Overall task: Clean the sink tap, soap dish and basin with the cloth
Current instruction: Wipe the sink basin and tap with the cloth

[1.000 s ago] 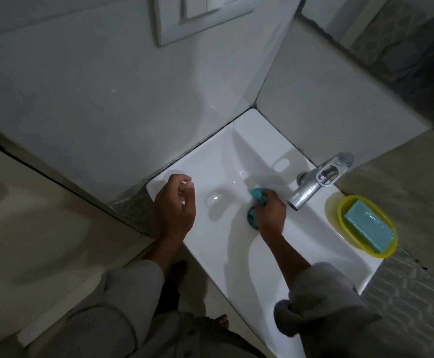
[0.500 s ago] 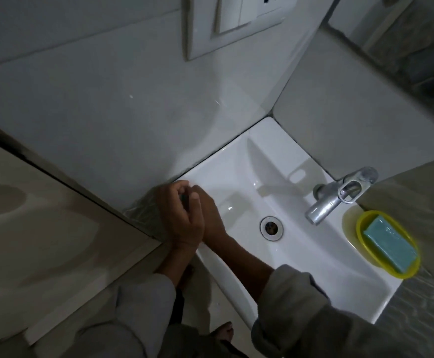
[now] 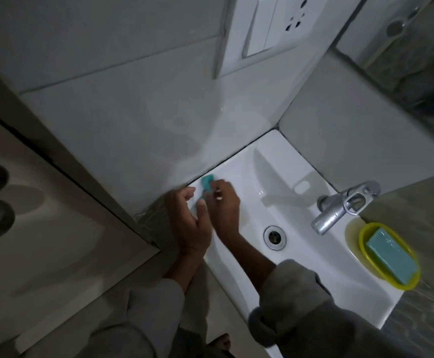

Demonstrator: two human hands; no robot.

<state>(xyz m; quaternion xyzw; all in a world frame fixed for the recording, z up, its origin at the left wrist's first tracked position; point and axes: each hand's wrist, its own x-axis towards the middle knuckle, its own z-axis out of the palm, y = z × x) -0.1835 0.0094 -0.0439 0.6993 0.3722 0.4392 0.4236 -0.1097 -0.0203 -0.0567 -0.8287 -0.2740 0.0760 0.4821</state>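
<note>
A white basin (image 3: 311,267) sits in a tiled corner, with its drain (image 3: 274,237) in the middle. My right hand (image 3: 225,208) holds a teal cloth (image 3: 206,181) against the basin's left rim by the wall. My left hand (image 3: 188,223) rests on the rim's left corner beside it, fingers loosely curved and holding nothing. The chrome tap (image 3: 339,206) stands at the right, and past it a yellow soap dish (image 3: 388,255) carries a teal soap bar (image 3: 390,257).
A white switch and socket plate (image 3: 267,29) hangs on the tiled wall above the basin. A mirror edge (image 3: 412,47) shows at the top right. A beige door panel (image 3: 43,215) stands at the left. My bare foot (image 3: 221,342) shows on the floor below.
My right hand has carried the cloth from the drain area to the basin's left rim. The view has shifted, so the basin now sits lower and further right.
</note>
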